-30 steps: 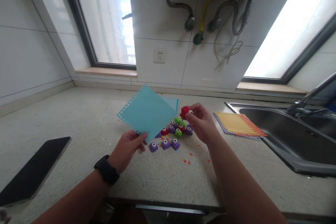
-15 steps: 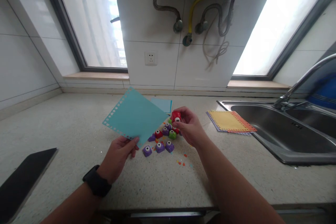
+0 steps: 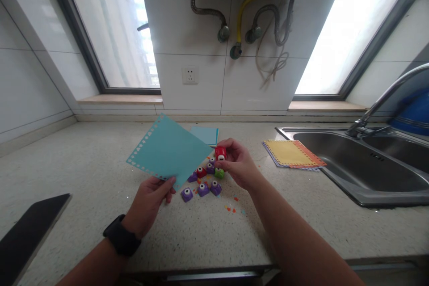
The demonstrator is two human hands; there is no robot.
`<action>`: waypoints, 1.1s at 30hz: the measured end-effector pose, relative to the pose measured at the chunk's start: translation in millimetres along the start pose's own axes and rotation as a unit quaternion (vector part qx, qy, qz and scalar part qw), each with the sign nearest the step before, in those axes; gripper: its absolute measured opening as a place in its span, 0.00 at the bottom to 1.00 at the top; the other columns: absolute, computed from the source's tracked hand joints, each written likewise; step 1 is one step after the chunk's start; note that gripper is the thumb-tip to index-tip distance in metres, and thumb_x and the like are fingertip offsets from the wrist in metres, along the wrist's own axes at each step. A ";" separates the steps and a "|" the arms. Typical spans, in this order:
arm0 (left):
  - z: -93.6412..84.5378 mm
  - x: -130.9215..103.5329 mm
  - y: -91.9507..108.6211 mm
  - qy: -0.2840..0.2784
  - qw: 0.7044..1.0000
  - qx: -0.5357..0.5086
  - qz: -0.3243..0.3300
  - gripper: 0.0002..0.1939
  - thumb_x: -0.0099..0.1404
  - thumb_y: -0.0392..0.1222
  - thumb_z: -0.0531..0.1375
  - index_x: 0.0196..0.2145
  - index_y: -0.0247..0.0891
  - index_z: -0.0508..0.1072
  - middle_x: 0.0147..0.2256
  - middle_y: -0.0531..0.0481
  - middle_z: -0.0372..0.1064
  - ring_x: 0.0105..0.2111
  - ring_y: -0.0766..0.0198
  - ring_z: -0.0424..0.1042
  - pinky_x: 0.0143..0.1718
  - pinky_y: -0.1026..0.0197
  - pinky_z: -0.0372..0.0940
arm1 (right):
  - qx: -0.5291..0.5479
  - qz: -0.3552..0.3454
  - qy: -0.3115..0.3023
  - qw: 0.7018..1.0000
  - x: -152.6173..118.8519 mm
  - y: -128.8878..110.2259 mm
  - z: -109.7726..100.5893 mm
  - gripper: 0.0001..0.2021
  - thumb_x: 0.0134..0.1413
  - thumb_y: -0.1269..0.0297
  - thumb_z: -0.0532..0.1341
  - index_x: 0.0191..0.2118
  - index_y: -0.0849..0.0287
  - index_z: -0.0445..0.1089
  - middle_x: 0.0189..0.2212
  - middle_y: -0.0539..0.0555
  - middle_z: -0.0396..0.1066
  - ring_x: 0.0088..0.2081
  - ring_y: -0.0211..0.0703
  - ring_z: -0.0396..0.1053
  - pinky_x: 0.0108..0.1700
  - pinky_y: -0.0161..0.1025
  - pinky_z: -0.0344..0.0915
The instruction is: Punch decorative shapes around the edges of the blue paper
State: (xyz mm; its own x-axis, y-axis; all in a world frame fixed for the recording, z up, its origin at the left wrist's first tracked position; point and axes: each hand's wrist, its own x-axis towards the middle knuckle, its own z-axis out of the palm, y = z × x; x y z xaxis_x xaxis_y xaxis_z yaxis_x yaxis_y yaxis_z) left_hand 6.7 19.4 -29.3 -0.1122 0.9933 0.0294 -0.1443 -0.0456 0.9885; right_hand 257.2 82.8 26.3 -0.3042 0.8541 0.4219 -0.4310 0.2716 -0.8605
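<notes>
A sheet of blue paper (image 3: 170,147) is raised above the counter, tilted, with small shapes punched along its left and lower-left edges. My left hand (image 3: 156,194) pinches its lower corner between thumb and fingers. In my right hand (image 3: 236,163) is a red craft punch (image 3: 220,153), gripped between thumb and fingers close to the paper's right corner. Below lie several more punches: a purple punch (image 3: 203,189) in the front row, a red punch (image 3: 201,172) and a green punch (image 3: 219,173). Whether the held punch touches the paper, I cannot tell.
Punched paper sheets (image 3: 288,153), yellow on top, lie by the steel sink (image 3: 335,174) at the right. Light blue paper (image 3: 206,135) rests behind the punches. Paper bits (image 3: 229,208) are scattered in front. A dark flat object (image 3: 31,232) is at the left.
The red punch in my right hand has shifted slightly left and down. The blue sheet stays in my left hand, and the whole view has moved a little.
</notes>
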 end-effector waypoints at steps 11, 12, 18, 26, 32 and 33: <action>-1.5 0.3 -1.9 0.003 1.000 0.009 0.004 0.15 0.58 0.49 0.71 0.26 0.35 0.75 0.21 0.54 0.70 0.20 0.68 0.64 0.24 0.63 0.60 | -0.023 0.004 -0.008 1.000 -0.1 0.3 0.9 0.21 0.37 0.70 0.78 0.37 0.54 0.70 0.32 0.47 0.70 0.30 0.34 0.66 0.33 0.34 0.70; -1.5 0.2 -1.8 0.002 1.000 0.010 0.005 0.15 0.58 0.49 0.71 0.26 0.35 0.75 0.21 0.54 0.70 0.20 0.68 0.64 0.24 0.63 0.60 | -0.023 0.003 -0.010 1.000 -0.1 0.7 0.7 0.21 0.37 0.70 0.78 0.37 0.54 0.71 0.32 0.47 0.69 0.30 0.34 0.67 0.33 0.34 0.70; -1.6 0.1 -2.5 0.004 1.000 0.024 0.009 0.15 0.58 0.49 0.71 0.26 0.35 0.76 0.22 0.53 0.71 0.20 0.69 0.64 0.24 0.63 0.60 | -0.013 0.003 -0.025 1.000 -0.4 0.4 2.6 0.21 0.37 0.72 0.78 0.37 0.54 0.71 0.31 0.46 0.69 0.32 0.34 0.68 0.35 0.35 0.71; -1.1 -1.0 -0.7 0.009 0.999 0.036 0.007 0.15 0.58 0.50 0.70 0.25 0.35 0.76 0.22 0.52 0.72 0.21 0.68 0.64 0.25 0.63 0.61 | -0.049 -0.001 -0.040 0.998 -2.4 -1.8 5.6 0.23 0.35 0.69 0.79 0.39 0.54 0.71 0.32 0.47 0.69 0.33 0.37 0.68 0.37 0.38 0.71; -1.0 -1.4 0.0 0.007 0.999 0.048 0.008 0.15 0.58 0.50 0.70 0.25 0.36 0.77 0.22 0.51 0.72 0.21 0.67 0.64 0.25 0.63 0.61 | -0.085 -0.013 -0.038 0.996 -2.7 -3.0 7.2 0.23 0.34 0.67 0.80 0.39 0.54 0.72 0.33 0.48 0.70 0.33 0.37 0.68 0.38 0.37 0.69; -1.0 -1.2 -0.2 0.007 0.999 0.050 0.009 0.15 0.57 0.50 0.70 0.25 0.36 0.77 0.22 0.51 0.72 0.21 0.67 0.64 0.24 0.62 0.61 | -0.088 -0.016 -0.037 0.995 -2.6 -3.4 7.6 0.23 0.34 0.67 0.80 0.39 0.54 0.73 0.33 0.48 0.70 0.34 0.38 0.68 0.38 0.38 0.69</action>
State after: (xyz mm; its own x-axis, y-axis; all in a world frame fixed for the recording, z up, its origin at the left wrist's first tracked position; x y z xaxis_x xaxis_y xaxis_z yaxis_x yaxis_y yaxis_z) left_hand 5.9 18.1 -29.7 -0.1274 0.9908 0.0464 -0.0429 -0.0522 0.9977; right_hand 253.0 76.2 30.3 -0.3572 0.8104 0.4643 -0.2875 0.3775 -0.8802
